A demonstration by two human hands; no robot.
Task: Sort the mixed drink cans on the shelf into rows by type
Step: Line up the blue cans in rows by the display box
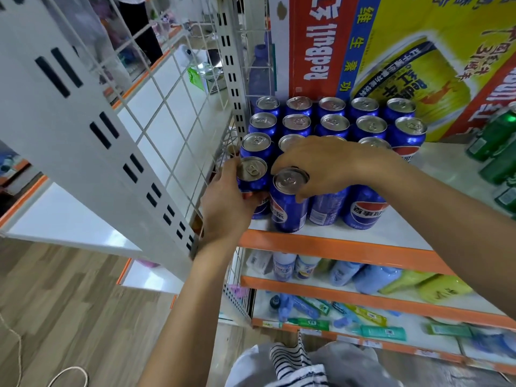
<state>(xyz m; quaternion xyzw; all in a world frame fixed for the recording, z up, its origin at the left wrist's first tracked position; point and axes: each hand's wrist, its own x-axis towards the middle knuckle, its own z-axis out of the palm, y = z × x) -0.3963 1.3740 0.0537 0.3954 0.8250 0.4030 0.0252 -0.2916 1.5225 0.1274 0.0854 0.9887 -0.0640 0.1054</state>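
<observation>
Blue Pepsi cans [332,122] crowd the shelf [329,241] edge, where the left hand [226,205] clasps the corner can [252,174] and the right hand [321,166] pinches its neighbour [289,199], which could tip off if nudged forward.

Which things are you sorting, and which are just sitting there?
Part of the job:
- blue Pepsi cans in rows on the top shelf
- front can under the right hand
- corner can in the left hand

Just sitting there:
- Red Bull carton
- green bottles
- packets on lower shelves
</observation>
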